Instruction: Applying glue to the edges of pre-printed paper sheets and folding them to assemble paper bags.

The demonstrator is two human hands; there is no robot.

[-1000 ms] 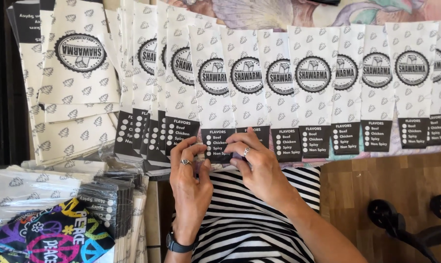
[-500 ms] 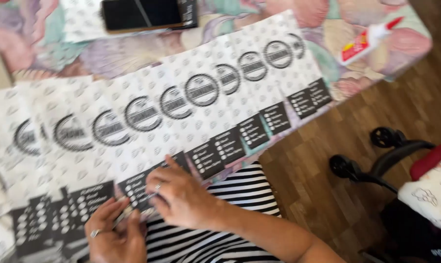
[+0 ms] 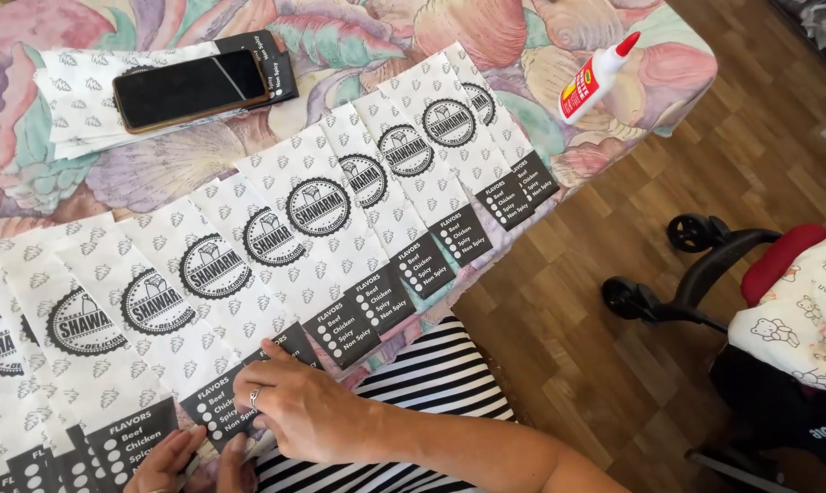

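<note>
A row of overlapping white paper bags point(image 3: 317, 205) with round black emblems and black bottom strips lies along the table's near edge. My right hand point(image 3: 294, 408), wearing a ring, rests on the black strip of one bag point(image 3: 214, 403) at the lower left, fingertips pinching its edge. My left hand point(image 3: 180, 464) is just below, at the frame's bottom edge, with its fingers closed on the same strip. Part of the left hand is cut off. My striped clothing point(image 3: 431, 374) shows under the right forearm.
A dark phone point(image 3: 192, 89) lies on a stack of bags point(image 3: 75, 100) at the back left. A white glue bottle point(image 3: 595, 78) with a red cap lies on the floral tablecloth point(image 3: 522, 36) near the right corner. A stroller point(image 3: 751, 301) stands on the wooden floor point(image 3: 568, 347).
The view has swung right and tilted, bringing the table's right end, glue bottle and stroller into sight. Both hands stay at the bag's bottom strip, now at the lower left.
</note>
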